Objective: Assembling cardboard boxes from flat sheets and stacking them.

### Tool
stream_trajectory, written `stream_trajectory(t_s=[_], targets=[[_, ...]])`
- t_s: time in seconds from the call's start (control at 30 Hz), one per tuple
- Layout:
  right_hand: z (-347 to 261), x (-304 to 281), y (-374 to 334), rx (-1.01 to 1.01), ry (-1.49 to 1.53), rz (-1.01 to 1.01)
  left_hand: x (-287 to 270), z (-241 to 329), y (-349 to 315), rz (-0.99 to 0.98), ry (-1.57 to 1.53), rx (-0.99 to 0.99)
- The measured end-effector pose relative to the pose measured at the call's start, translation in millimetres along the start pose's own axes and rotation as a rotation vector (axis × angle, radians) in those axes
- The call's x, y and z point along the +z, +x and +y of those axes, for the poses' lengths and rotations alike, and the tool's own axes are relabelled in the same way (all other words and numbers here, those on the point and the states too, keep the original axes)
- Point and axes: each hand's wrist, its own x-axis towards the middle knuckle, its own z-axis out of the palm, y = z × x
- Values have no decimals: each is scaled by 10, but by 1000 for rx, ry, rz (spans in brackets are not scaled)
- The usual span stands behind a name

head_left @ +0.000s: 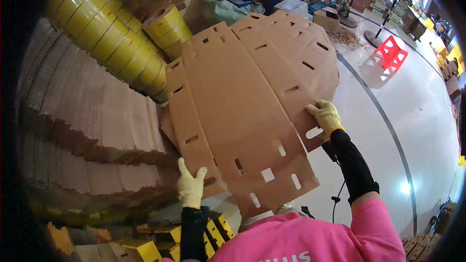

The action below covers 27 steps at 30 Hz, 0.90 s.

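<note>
A large flat die-cut cardboard sheet (233, 92), brown with creases and slotted holes, spreads out in front of me. Its near end is lifted, and the floor shows through some slots. My right hand (326, 116), in a pale yellow glove, grips the sheet's right edge beside a long slot, thumb on top. At the lower left edge, my left hand (191, 184), gloved alike, holds the left flap with the thumb over the board and a finger outside the edge. Its other fingers are partly hidden. More cardboard sheets (320, 73) lie beneath the far right part.
Tall stacks of flat cardboard (97, 102) stand close on the left. Behind them are yellow tape rolls (116, 43) in long rows. A green sack (223, 7) sits at the back. A red folding stool (391, 53) and a stand (383, 24) are at far right.
</note>
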Motion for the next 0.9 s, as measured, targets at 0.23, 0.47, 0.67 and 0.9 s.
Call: stream_trajectory(t_s=[0.23, 0.47, 0.67, 0.9], targets=[[-927, 41, -961, -499, -58, -227, -415, 732, -40, -325, -108, 652], [-931, -399, -500, -1391, -706, 103, -832, 943, 188, -101, 445, 1462], [-947, -306, -276, -1673, -687, 10, -644, 697, 712, -140, 463, 1835], [-1203, 50, -653, -1380, -742, -63, -595, 817, 800, -193, 674, 1603]])
